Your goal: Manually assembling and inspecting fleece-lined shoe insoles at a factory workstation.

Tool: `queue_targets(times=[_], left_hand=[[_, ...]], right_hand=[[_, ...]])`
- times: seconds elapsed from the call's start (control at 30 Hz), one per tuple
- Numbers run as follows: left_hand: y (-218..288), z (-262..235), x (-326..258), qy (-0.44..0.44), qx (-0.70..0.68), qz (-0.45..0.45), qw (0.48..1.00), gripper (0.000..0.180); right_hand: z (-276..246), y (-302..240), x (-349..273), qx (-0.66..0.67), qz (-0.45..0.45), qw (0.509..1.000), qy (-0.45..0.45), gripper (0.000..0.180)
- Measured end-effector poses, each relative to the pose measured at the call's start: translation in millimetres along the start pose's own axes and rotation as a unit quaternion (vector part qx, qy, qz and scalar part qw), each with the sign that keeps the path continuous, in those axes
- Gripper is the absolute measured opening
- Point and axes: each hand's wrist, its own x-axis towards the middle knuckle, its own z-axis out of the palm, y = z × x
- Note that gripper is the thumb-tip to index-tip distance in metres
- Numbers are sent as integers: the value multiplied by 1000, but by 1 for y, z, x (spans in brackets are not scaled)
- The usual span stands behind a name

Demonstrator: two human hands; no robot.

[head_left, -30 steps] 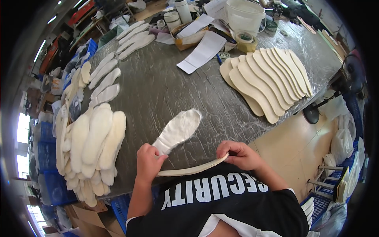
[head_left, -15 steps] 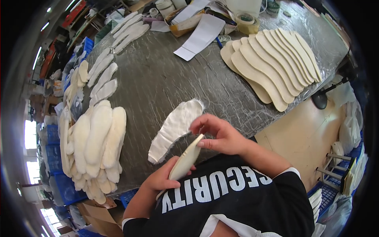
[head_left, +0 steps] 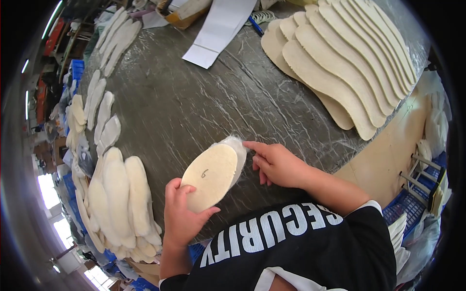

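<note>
My left hand (head_left: 183, 211) grips the lower end of a cream insole (head_left: 211, 169), thumb on one edge and fingers on the other. A handwritten mark shows on the insole's flat face. Behind it, mostly covered, is a white fleece-edged insole piece (head_left: 240, 154) whose fuzzy tip shows at the upper right. My right hand (head_left: 279, 165) has its index finger stretched out to that fuzzy edge, the other fingers loosely bent, with nothing seen in them. Whether the two pieces touch all along is hidden.
A fanned row of cream insoles (head_left: 349, 63) lies at the right of the dark table (head_left: 160, 97). Fluffy insoles (head_left: 119, 194) are piled at the left, with white pieces (head_left: 109, 131) behind them. White paper strips (head_left: 221, 34) and a blue pen (head_left: 255, 25) lie at the back.
The cream insole has turned from edge-on to flat face up and moved forward over the white piece. My right hand has left the insole for the white piece's edge. The view has shifted closer.
</note>
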Motion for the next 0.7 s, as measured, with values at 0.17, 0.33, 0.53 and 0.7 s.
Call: queue_targets(times=[0.17,0.33,0.53,0.7], left_hand=[[-1,4,14,-27,10,11,1000,71],[-2,6,23,-33,45,88,995,73],[-5,9,19,-37,38,83,995,73],[-3,11,18,-38,15,36,999,71]], right_hand=[[-8,-6,1,7,16,999,-30,45],[-10,-3,2,21,6,999,-36,45],[-10,1,2,37,-17,998,-39,45],[-10,0,2,41,-19,998,-42,45]])
